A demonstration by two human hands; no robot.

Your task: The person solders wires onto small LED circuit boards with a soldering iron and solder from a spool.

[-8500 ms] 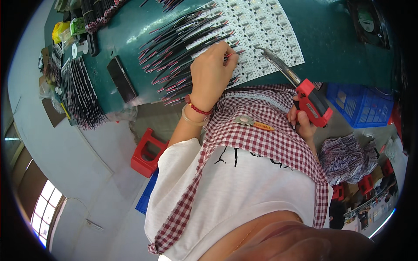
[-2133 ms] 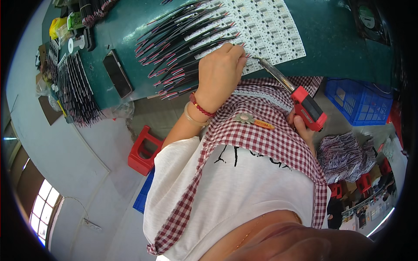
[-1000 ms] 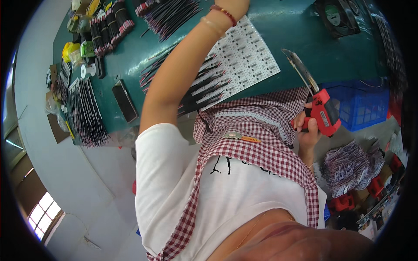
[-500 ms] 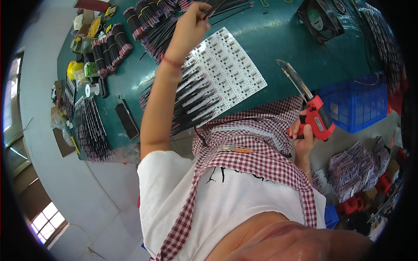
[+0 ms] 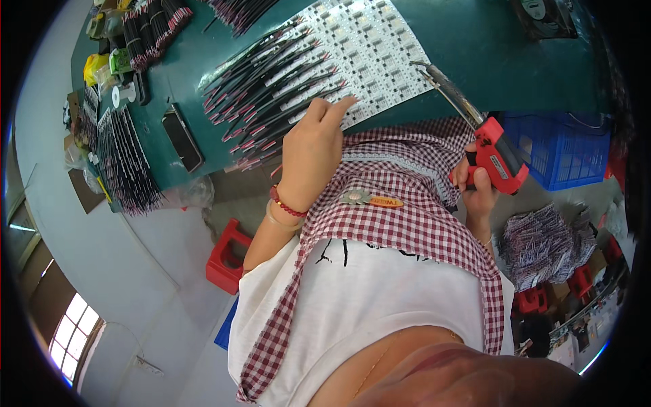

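A white panel of small circuit boards [image 5: 380, 57] lies on the green table, its left part covered by rows of black wires [image 5: 264, 102] with red ends. Over the panel's near edge is my left hand [image 5: 315, 146], thumb and index finger brought together at the board; whatever they pinch is too small to make out. My right hand [image 5: 478, 186] grips the handle of a red soldering gun [image 5: 498, 159]. The gun's long metal tip reaches up and left, close to the panel's right edge.
A dark phone [image 5: 182, 138] lies on the table [image 5: 183, 68] at left, beside wired board strips [image 5: 125, 156]. Wire bundles [image 5: 146, 34] lie farther back. A black fan [image 5: 542, 17] stands at far right. Below the edge are a blue crate [image 5: 559, 152] and a red stool [image 5: 229, 258].
My left hand has come back from the wire pile at the far side to the panel's near edge. The view has shifted; the soldering gun stays in my right hand, its tip nearer the panel.
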